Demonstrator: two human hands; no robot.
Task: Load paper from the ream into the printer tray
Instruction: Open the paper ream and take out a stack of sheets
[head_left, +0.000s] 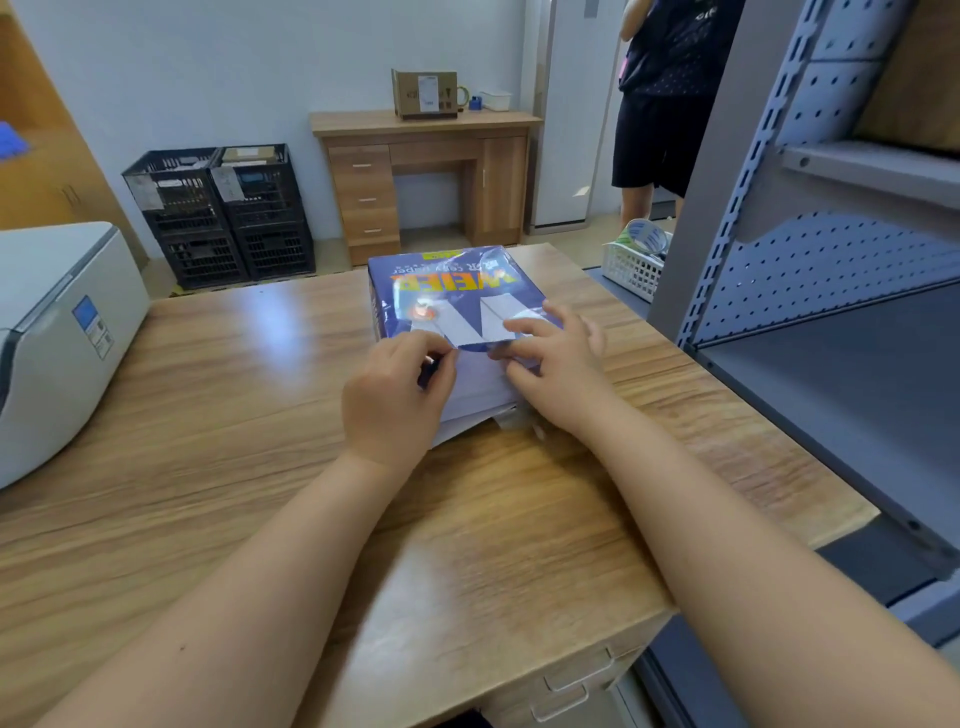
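A ream of paper (441, 286) in a glossy blue wrapper with yellow letters lies on the wooden desk (234, 415), its near end torn open so white sheets (475, 387) stick out. My left hand (395, 400) pinches the wrapper's near edge at the left. My right hand (558, 364) rests on the wrapper's right corner, fingers on the flap and the sheets beneath. The white printer (57, 332) stands at the desk's left edge; its tray is not visible.
A grey metal shelf unit (810, 291) stands close on the right. A white basket (634, 265) with tape rolls sits beyond the desk. Black crates (218, 213) and a small wooden desk (426, 176) line the far wall. A person (670, 104) stands at the back right.
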